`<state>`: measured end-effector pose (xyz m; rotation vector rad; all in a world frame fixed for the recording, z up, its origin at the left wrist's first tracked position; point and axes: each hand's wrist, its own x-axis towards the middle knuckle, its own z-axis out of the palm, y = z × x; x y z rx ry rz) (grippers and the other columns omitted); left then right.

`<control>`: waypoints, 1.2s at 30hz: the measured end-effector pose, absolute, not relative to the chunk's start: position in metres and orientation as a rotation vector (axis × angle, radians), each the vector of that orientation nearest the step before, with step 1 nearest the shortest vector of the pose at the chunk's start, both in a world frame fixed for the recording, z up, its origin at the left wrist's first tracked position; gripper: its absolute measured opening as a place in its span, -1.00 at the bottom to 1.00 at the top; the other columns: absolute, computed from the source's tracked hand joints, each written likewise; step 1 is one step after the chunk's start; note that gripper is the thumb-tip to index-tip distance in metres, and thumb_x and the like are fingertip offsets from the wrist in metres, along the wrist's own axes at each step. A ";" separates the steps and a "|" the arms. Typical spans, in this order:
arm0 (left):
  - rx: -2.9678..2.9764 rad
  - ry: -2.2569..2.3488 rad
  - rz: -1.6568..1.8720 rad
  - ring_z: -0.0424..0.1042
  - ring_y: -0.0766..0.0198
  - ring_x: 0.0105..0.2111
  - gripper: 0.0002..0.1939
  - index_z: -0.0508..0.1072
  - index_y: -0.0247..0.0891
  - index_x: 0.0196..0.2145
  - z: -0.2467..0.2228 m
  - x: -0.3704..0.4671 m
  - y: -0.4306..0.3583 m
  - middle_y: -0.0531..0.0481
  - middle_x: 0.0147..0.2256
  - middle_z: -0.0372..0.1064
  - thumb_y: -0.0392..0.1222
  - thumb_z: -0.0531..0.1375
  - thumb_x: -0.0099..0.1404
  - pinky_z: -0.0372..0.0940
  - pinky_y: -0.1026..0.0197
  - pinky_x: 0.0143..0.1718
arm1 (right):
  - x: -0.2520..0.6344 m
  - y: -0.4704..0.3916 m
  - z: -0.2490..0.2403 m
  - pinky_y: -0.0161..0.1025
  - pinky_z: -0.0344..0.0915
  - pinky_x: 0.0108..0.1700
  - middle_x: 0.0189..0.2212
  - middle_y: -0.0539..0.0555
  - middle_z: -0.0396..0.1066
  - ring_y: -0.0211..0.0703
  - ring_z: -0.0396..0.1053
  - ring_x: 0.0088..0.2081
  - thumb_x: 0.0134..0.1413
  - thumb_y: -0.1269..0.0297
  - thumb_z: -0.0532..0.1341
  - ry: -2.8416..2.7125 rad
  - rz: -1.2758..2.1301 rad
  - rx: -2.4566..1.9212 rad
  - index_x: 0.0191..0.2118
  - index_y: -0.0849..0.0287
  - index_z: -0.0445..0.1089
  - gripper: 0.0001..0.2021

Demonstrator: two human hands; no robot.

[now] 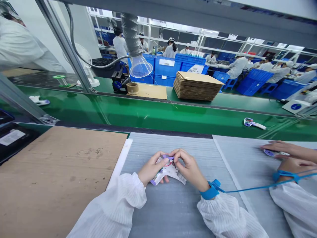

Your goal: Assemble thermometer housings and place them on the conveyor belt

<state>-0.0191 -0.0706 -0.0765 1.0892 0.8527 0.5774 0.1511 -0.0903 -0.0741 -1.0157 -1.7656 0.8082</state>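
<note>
Above the grey mat (160, 211), an opened white-and-purple plastic device housing (173, 172) lies between my hands, a red wire and dark wires showing inside. My left hand (155, 167) grips its left side, with the thumb on top and fingertips showing underneath. At the upper edge, my right hand (187, 165) pinches around the purple end piece (168, 158) and the wires. The exact contact of the right fingertips is partly hidden. A blue wrist strap (210, 190) circles my right wrist, its cord running right.
Brown cardboard (56, 172) covers the left side. On the green conveyor belt (123, 110) beyond lies a similar device (254, 124). A co-worker's hands (292, 153) are at the right. Stacked cardboard (198, 87) and a fume duct (135, 49) stand across the belt.
</note>
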 end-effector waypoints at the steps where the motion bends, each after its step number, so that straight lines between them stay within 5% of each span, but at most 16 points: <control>1: 1.107 0.876 0.600 0.40 0.34 -0.66 -0.64 0.20 -0.21 -0.19 -0.076 -0.019 -0.071 0.09 -0.52 0.33 0.08 0.13 0.18 0.19 0.44 -0.75 | 0.152 -0.090 -0.074 -0.20 0.24 -0.12 -0.26 0.07 0.34 -0.17 0.32 -0.16 0.04 0.55 0.05 -1.767 0.827 -1.008 -0.42 0.15 0.23 -0.84; 11: 1.359 0.937 0.765 0.38 0.45 -0.62 -0.76 0.24 -0.18 -0.21 -0.079 -0.018 -0.075 0.09 -0.29 0.28 -0.07 0.15 0.19 0.30 0.37 -0.63 | 0.157 -0.087 -0.078 -0.20 0.35 -0.16 -0.22 0.09 0.34 -0.14 0.35 -0.20 0.09 0.35 0.18 -1.838 0.798 -1.091 -0.08 0.07 0.32 -0.76; 36: 1.323 0.917 0.793 0.38 0.39 -0.57 -0.75 0.28 -0.18 -0.20 -0.082 -0.017 -0.076 0.06 -0.30 0.31 -0.07 0.16 0.18 0.35 0.29 -0.52 | 0.157 -0.089 -0.082 -0.16 0.30 -0.12 -0.21 0.11 0.38 -0.10 0.34 -0.14 0.09 0.35 0.19 -1.822 0.650 -1.078 -0.22 0.09 0.37 -0.88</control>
